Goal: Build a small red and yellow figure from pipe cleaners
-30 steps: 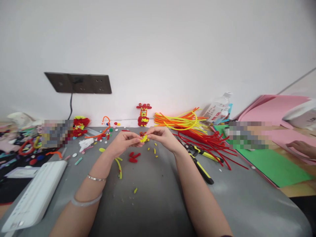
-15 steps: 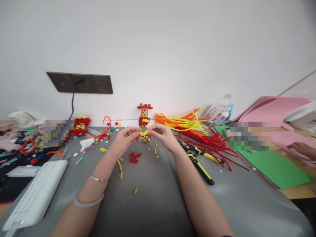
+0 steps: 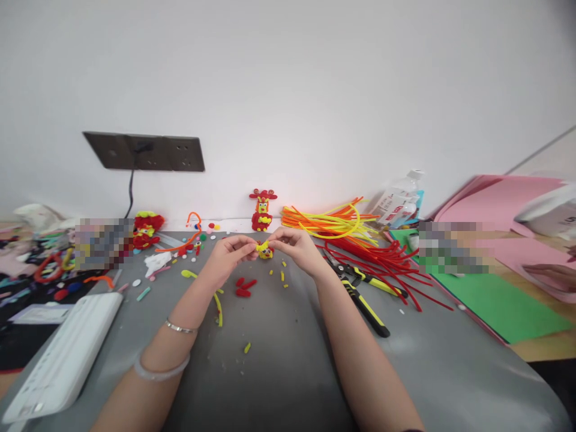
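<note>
My left hand (image 3: 227,255) and my right hand (image 3: 294,245) meet above the grey table (image 3: 279,360), both pinched on a small yellow and red pipe-cleaner figure (image 3: 265,249) held between their fingertips. Under the hands lie red pipe-cleaner bits (image 3: 243,288), a bent yellow piece (image 3: 218,306) and several short yellow offcuts (image 3: 282,276). A finished red and yellow pipe-cleaner figure (image 3: 261,211) stands upright at the wall behind my hands.
Yellow-handled pliers (image 3: 364,300) lie right of my right arm, beside red pipe cleaners (image 3: 396,264) and an orange and yellow bundle (image 3: 328,221). A white box (image 3: 63,354) sits front left. Green (image 3: 499,300) and pink sheets, a bottle (image 3: 398,201) and another person's hand (image 3: 551,275) are at right.
My hands have risen slightly with the little figure and turned it between the fingertips. The other person's hand at right has shifted a little.
</note>
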`<state>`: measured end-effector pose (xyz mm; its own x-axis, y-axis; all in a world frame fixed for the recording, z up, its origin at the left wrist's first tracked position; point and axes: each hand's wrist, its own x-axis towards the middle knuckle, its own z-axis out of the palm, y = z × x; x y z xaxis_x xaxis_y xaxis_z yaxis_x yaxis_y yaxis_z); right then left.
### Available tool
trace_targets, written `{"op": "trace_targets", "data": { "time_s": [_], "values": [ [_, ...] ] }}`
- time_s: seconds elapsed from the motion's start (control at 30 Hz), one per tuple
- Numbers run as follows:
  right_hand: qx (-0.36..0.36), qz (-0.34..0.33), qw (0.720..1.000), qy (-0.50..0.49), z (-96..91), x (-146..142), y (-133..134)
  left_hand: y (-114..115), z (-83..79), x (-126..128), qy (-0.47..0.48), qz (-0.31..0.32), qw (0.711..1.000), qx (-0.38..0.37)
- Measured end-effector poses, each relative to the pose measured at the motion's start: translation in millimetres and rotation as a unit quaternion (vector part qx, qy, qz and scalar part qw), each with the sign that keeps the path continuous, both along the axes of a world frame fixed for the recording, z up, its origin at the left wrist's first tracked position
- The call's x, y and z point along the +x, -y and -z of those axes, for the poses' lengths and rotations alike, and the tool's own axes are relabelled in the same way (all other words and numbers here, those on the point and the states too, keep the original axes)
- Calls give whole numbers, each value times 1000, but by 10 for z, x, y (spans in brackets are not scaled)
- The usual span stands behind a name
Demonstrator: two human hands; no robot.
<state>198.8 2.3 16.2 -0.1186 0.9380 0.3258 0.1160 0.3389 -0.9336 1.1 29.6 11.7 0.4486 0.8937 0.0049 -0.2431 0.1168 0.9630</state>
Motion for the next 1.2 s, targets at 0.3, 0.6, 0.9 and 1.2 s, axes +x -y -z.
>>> {"op": "trace_targets", "data": {
  "time_s": [0.3, 0.6, 0.9, 1.2],
  "values": [
    [15, -16, 1000, 7, -21, 12, 21, 8, 4, 6, 24, 9, 1000, -8],
    [49, -19, 999, -4, -43, -37, 40, 0, 10, -10, 59, 49, 996, -53],
    [34, -67, 997, -5, -69, -36, 87, 19, -29, -19, 55, 108, 986, -111],
    [40, -124, 991, 42, -111, -1, 138, 6, -10, -75, 12, 150, 976, -155]
  ]
}}
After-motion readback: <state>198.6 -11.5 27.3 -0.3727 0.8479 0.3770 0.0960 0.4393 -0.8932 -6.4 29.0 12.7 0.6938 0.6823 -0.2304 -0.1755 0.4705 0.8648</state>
